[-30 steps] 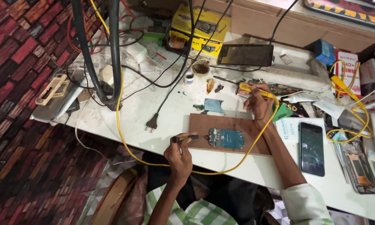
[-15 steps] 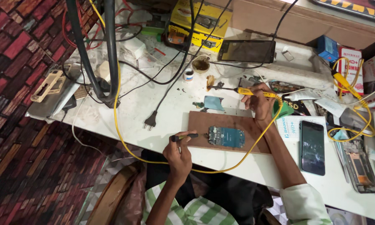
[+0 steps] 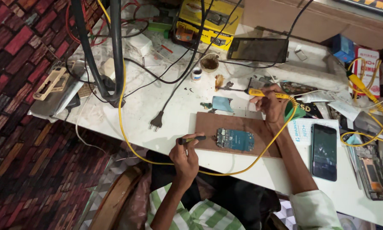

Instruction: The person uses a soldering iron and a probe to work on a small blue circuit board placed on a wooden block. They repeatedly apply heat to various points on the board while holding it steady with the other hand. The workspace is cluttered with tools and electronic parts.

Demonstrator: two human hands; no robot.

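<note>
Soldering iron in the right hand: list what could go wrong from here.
1. The soldering iron has its tip over small parts by the flux pot; it might scorch them.
2. Its yellow cable loops over the table edge and the lap; a snag could jerk the right hand.
3. The circuit board lies loose on the wooden board; it may slide.

A flat rectangular wooden board (image 3: pixel 238 134) lies near the lower middle of the frame on a white worktable (image 3: pixel 174 106), at its near edge. On the board rests a small blue circuit board (image 3: pixel 236 139). A thin dark tool (image 3: pixel 191 139) lies just left of it, in the left hand (image 3: pixel 185 157). The right hand (image 3: pixel 271 104), above and right of the board, grips a yellow-handled soldering iron (image 3: pixel 263 92) whose yellow cable (image 3: pixel 157 159) loops below the table edge. A black two-pin plug (image 3: pixel 156 123) lies left of the board. A dark smartphone (image 3: pixel 324 151) lies to the right. A black tablet (image 3: pixel 258 50) sits at upper middle.
</note>
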